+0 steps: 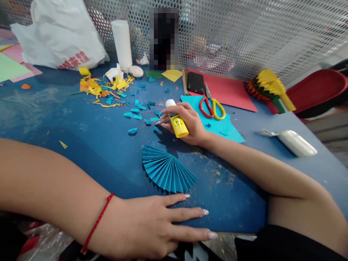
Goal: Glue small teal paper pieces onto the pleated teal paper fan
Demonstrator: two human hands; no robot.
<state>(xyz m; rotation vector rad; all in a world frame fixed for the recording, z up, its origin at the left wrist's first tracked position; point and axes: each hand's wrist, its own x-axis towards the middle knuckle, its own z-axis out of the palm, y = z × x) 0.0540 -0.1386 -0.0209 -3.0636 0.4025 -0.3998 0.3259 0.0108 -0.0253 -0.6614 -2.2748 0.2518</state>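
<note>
Blue tabletop [81,145] is strewn with paper scraps [108,90] before a white mesh screen [244,32]. A glue stick [176,123] is gripped by the right hand [187,121], fingers closed around it, beside scissors [212,107]. The left hand [152,224] is laid flat, fingers spread, just below a teal fan [167,170], nearly touching it.

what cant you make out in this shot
Head view only:
- Glue stick: label too small to read, partly covered by the right hand.
- Pixelated block at the mesh: blurred out.
- Bag: red print creased and cut short.
- Left hand: palm side hidden, thumb out of sight.
- Red tray: cut off by the right edge.
</note>
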